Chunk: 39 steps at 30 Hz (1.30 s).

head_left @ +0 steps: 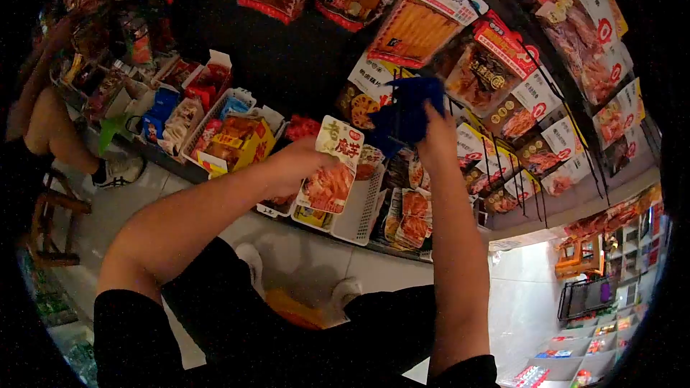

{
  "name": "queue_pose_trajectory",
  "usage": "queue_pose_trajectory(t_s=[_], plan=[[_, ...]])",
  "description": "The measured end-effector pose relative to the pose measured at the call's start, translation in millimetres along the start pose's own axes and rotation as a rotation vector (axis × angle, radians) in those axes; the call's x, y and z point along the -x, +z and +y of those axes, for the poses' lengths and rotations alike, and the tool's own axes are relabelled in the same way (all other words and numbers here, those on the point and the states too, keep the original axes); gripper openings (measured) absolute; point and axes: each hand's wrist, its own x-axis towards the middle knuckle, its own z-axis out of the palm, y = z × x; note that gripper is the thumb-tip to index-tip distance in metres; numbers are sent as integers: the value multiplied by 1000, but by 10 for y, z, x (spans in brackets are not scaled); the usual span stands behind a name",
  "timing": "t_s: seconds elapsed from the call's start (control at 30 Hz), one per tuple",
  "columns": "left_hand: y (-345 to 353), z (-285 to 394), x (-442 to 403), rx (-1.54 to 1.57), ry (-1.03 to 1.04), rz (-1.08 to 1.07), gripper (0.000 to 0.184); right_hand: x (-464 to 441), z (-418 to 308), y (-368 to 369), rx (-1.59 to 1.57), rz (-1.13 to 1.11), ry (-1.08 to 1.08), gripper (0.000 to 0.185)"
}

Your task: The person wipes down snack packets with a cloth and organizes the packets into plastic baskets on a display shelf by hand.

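Note:
My left hand (298,167) is closed on the edge of a snack packet (331,165) with a white top and a reddish food picture, held upright above the white baskets. A dark blue cloth (408,116) hangs from my right hand (437,129), whose fingers are closed on it, in front of the hanging packets. Part of a lotus-slice packet (363,100) shows just left of the cloth. Below the held packet is a white plastic basket (359,219).
Packaged snacks (417,25) hang on dark hooks above and to the right. Boxes and baskets of snacks (233,140) line the shelf at left. Another person's leg (65,129) and a wooden stool (61,205) are at far left. A black basket (583,298) stands at right.

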Motion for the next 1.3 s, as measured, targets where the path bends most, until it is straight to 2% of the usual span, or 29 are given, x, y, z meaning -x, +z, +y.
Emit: queue_pose_trajectory(t_s=[0.1, 0.2, 0.4, 0.43, 0.47, 0.5, 0.53, 0.6, 0.63, 0.67, 0.73, 0.87, 0.93, 0.97, 1.1, 1.2, 1.3], plan=[[30, 89, 80, 133, -114, 32, 29, 203, -127, -231, -455, -138, 62, 36], [150, 208, 190, 200, -91, 12, 29, 334, -179, -480, -567, -118, 6, 39], [224, 104, 172, 367, -166, -65, 31, 908, -367, -739, -542, -214, -159, 38], [277, 101, 204, 411, -191, -95, 32, 1064, -389, -674, -408, -2, -203, 38], [357, 123, 225, 452, -206, -128, 33, 1185, -322, -647, -197, 10, -195, 39], [532, 190, 306, 359, -243, -2, 37, 1324, -237, -631, 15, 18, -190, 40], [612, 136, 296, 426, -229, -69, 39, 1453, -136, -602, 226, 27, -187, 41], [770, 10, 264, 554, -206, -214, 42, 1572, 333, -479, 873, -99, -442, 52], [904, -8, 309, 426, -133, -23, 48, 1610, 413, -372, 1095, -193, -652, 60], [931, -78, 316, 524, -168, -101, 53, 1614, 460, -311, 1313, -288, -870, 67], [964, -98, 328, 488, -145, -163, 55, 1555, 649, -366, 1232, -281, -874, 68], [1072, -243, 312, 413, -110, -48, 52, 1383, 534, -404, 1283, -267, -852, 62], [1171, -278, 315, 333, -144, 63, 52, 1262, 586, -435, 1113, -227, -756, 57], [1144, -302, 302, 376, -184, -30, 52, 1231, 636, -461, 1027, -207, -706, 55], [1121, -342, 254, 369, -158, 33, 48, 1465, 843, -375, 1042, -114, -779, 51], [1039, -263, 249, 448, -155, 46, 46, 1511, 826, -358, 1065, -250, -796, 56], [1013, -276, 262, 433, -166, 108, 45, 1438, 644, -346, 1079, -258, -804, 60]])
